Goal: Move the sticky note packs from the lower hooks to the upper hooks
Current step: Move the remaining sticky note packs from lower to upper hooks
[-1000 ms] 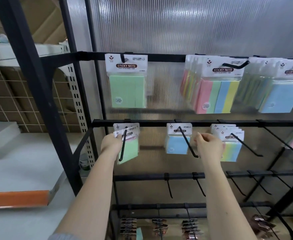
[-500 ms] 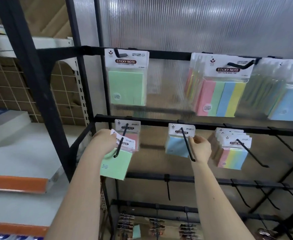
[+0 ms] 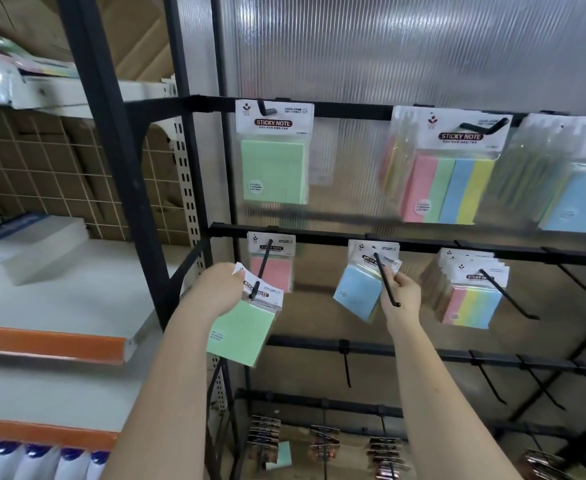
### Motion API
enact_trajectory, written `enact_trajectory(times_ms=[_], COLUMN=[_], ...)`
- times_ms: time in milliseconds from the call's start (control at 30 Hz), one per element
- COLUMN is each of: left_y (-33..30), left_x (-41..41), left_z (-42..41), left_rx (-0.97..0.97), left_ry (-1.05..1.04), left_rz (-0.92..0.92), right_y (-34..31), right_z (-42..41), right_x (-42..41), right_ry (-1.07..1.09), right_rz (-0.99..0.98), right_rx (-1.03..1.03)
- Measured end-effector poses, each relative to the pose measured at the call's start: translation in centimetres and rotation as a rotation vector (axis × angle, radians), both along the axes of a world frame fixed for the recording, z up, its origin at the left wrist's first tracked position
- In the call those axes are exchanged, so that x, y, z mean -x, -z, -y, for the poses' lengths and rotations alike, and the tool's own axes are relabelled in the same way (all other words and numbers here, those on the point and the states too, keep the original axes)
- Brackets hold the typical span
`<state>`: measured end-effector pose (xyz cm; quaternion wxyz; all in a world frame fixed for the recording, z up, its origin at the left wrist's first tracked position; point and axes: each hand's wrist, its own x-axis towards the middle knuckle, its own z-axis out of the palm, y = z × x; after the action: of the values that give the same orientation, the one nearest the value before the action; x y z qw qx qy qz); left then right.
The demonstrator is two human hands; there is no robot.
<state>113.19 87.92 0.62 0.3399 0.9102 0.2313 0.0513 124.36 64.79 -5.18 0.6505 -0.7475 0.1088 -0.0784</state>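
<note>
We find each hand gripping 1 pack by its header: left hand (image 3: 220,289) draws the green pack (image 3: 241,327) to its hook's tip (image 3: 253,295), right hand (image 3: 400,294) tilts the blue pack (image 3: 355,292), evidently so both slide free.

A mint green pack (image 3: 241,329) with a white header hangs at the black hook's tip (image 3: 253,295); a pink pack (image 3: 273,273) sits at its one o'clock. At three o'clock, a light blue pack (image 3: 355,295), then a pink-yellow-blue striped pack (image 3: 471,308).
</note>
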Motion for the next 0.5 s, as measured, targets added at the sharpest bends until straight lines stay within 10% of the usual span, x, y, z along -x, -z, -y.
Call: enact_trajectory(times_ms=[500], left_y=[-1.8], left_x=[5.9], left_z=[0.8], left_rx=[-0.014], left_ry=[0.116], left_rz=[0.087], right_y=[-1.2], right_z=[0.7], right_x=[9.2], right_ry=[0.136], right_rz=[0.060], right_rx=[0.106])
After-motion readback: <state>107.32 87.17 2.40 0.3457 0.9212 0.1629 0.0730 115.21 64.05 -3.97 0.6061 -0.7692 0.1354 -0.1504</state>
